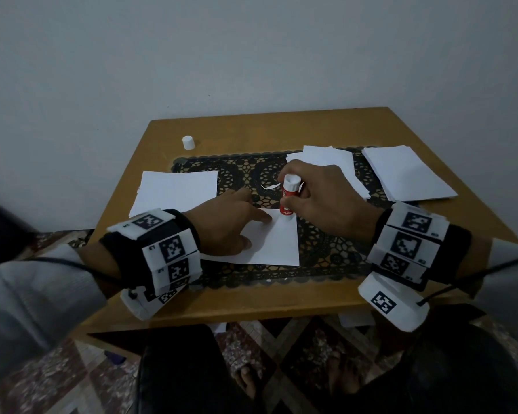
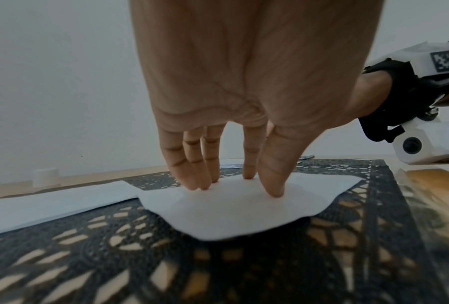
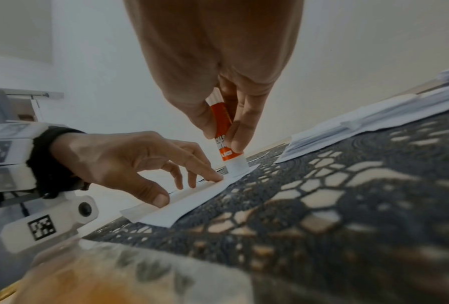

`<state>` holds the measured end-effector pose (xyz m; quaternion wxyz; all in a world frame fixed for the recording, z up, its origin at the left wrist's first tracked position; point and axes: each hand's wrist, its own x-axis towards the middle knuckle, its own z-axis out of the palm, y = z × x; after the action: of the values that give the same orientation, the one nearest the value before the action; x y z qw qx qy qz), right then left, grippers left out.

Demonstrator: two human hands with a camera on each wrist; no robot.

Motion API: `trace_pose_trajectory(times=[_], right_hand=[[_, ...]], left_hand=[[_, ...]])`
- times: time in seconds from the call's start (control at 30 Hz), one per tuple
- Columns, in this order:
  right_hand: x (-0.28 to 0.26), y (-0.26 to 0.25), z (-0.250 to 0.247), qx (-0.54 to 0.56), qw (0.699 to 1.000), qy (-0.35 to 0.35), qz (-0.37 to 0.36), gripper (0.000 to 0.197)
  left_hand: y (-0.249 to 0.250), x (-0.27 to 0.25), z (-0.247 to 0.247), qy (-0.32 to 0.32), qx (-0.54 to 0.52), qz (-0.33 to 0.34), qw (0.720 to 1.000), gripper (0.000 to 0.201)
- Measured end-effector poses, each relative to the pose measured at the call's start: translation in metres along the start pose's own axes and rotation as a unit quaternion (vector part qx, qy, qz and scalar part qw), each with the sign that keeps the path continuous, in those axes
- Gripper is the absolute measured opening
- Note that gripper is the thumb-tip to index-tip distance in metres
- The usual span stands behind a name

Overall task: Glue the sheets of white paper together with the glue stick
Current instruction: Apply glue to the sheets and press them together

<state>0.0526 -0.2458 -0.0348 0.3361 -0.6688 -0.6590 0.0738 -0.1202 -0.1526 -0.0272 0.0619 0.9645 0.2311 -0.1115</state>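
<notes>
A white sheet of paper (image 1: pixel 275 243) lies on the black lace mat (image 1: pixel 326 249) in the middle of the table. My left hand (image 1: pixel 231 225) presses it flat with straight fingertips (image 2: pixel 200 183), seen spread on the sheet (image 2: pixel 231 209). My right hand (image 1: pixel 317 195) grips the red and white glue stick (image 1: pixel 289 197) upright, its tip down on the sheet's far right corner. In the right wrist view the glue stick (image 3: pixel 224 133) stands pinched between thumb and fingers, its white end on the paper (image 3: pixel 187 201).
The white cap (image 1: pixel 188 142) stands at the table's far left. A paper stack (image 1: pixel 175 189) lies left, two more stacks (image 1: pixel 407 173) at the far right. A small paper scrap (image 1: pixel 271 186) lies on the mat. A wall stands behind the wooden table (image 1: pixel 251 303).
</notes>
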Motion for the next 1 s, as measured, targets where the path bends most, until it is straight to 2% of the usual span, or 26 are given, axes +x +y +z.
trace_pose_trajectory(times=[0.13, 0.3, 0.47, 0.6, 0.67, 0.73, 0.8, 0.9, 1.0], right_hand=[[-0.01, -0.002, -0.002, -0.009, 1.0, -0.015, -0.001, 0.025], [-0.027, -0.009, -0.007, 0.038, 0.998, -0.038, -0.034, 0.022], [-0.044, -0.015, -0.007, 0.082, 0.995, -0.058, -0.025, 0.025], [-0.043, -0.02, -0.025, 0.141, 0.983, -0.118, 0.01, 0.02], [-0.028, -0.019, -0.041, 0.152, 0.984, -0.085, 0.028, 0.024], [-0.007, -0.012, -0.056, 0.159, 0.985, -0.013, 0.065, 0.034], [0.017, -0.002, -0.067, 0.216, 0.969, 0.038, 0.117, 0.027], [0.05, 0.015, -0.069, 0.303, 0.931, 0.068, 0.19, 0.024], [0.085, 0.038, -0.052, 0.261, 0.938, 0.067, 0.218, 0.023]], left_hand=[[0.0, 0.0, 0.0, -0.004, 0.003, 0.001, 1.0, 0.062], [0.001, 0.0, -0.001, -0.009, 0.004, -0.003, 1.0, 0.061], [0.002, -0.001, -0.001, -0.006, 0.006, -0.003, 1.0, 0.061], [0.0, -0.002, -0.001, 0.001, 0.007, 0.002, 1.0, 0.061], [0.0, -0.004, 0.0, 0.007, 0.009, 0.006, 1.0, 0.06], [0.001, -0.006, 0.0, 0.013, 0.018, 0.014, 1.0, 0.058], [0.001, -0.007, 0.0, 0.014, 0.027, 0.016, 0.999, 0.058], [0.002, -0.007, -0.003, 0.013, 0.033, 0.013, 0.999, 0.058], [0.006, -0.011, -0.005, 0.013, 0.035, 0.003, 0.999, 0.056]])
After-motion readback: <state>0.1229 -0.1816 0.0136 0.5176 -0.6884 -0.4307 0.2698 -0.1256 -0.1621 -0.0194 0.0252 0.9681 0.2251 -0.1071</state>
